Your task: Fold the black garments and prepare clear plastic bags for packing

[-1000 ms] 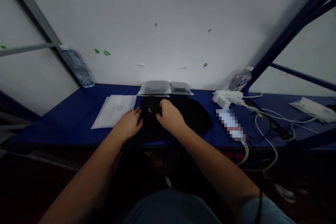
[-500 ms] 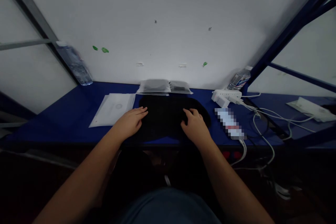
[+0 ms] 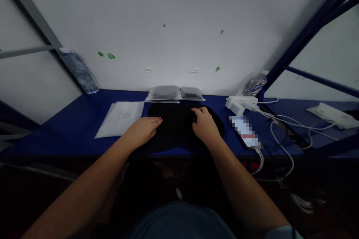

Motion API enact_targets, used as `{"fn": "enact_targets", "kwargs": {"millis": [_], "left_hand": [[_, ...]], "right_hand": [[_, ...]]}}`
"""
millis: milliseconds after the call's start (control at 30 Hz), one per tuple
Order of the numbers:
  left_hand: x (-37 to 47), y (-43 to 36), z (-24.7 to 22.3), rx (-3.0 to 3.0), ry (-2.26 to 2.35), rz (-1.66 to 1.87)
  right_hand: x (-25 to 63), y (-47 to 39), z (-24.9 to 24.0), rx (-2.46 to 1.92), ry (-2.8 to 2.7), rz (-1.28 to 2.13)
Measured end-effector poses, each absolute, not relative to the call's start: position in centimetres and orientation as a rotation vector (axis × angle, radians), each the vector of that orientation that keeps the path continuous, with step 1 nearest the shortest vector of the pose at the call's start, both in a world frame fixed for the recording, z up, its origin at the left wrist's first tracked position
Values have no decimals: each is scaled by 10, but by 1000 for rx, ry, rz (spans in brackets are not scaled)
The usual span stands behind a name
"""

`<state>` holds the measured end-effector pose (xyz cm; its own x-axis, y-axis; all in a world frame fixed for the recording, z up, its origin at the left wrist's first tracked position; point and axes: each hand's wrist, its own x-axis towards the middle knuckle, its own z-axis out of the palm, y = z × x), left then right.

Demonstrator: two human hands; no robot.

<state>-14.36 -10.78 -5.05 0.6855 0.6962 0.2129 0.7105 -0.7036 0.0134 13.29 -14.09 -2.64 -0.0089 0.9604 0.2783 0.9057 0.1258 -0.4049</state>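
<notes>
A black, soft-looking item [image 3: 176,125], perhaps folded cloth, lies on the blue desk [image 3: 70,119] in front of me; its details are lost in the dark. Flat on its left part rests my left hand [image 3: 144,130], open, fingers stretched to the right and holding nothing visible. My right hand [image 3: 206,125] is over the right part of the black item. Its index finger points left, apart from the thumb, while the other fingers are partly hidden behind it. I see nothing gripped in that hand.
White sheets or pouches [image 3: 120,118] lie left, with clear zip bags [image 3: 164,93] against the wall. A phone [image 3: 245,130], a power strip [image 3: 241,101], cables [image 3: 280,119] and a bottle [image 3: 255,83] are right. Another bottle [image 3: 78,70] leans at far left.
My right hand has shifted slightly left and toward the wall, its index finger now more extended. My left hand has slid a little to the right over the black item.
</notes>
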Motion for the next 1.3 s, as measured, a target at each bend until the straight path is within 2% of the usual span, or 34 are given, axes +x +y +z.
{"fn": "enact_targets", "kwargs": {"millis": [167,267,400,533,800,900,1067,1200,1300], "left_hand": [[-157,-102,-43,-2682,-1233,-355],[-163,-104,-40,-2696,-1231,-297],[-153,-111,-43,-2825,-1141,-238],[-140,-109,-53,-2829,-1156,-324],[-142,-105,-61,-2835,-1147,-382],[-142,-105,-61,-2842,-1174,-402],[-140,-106,-59,-2845,-1201,-347],[-140,-108,-55,-2838,-1195,-295],[-137,-109,-47,-2837,-1203,-257]], "right_hand": [[126,-134,-34,-1586,-1836,184],[122,-135,-39,-1677,-1963,189],[120,-138,-38,-1885,-2055,-28],[127,-136,-32,-1819,-2060,-31],[171,-138,-50,-1785,-1513,203],[184,-147,-55,-1826,-1438,125],[189,-160,-52,-1924,-1636,-165],[188,-161,-46,-2138,-1871,-110],[186,-156,-38,-2116,-1870,-185]]}}
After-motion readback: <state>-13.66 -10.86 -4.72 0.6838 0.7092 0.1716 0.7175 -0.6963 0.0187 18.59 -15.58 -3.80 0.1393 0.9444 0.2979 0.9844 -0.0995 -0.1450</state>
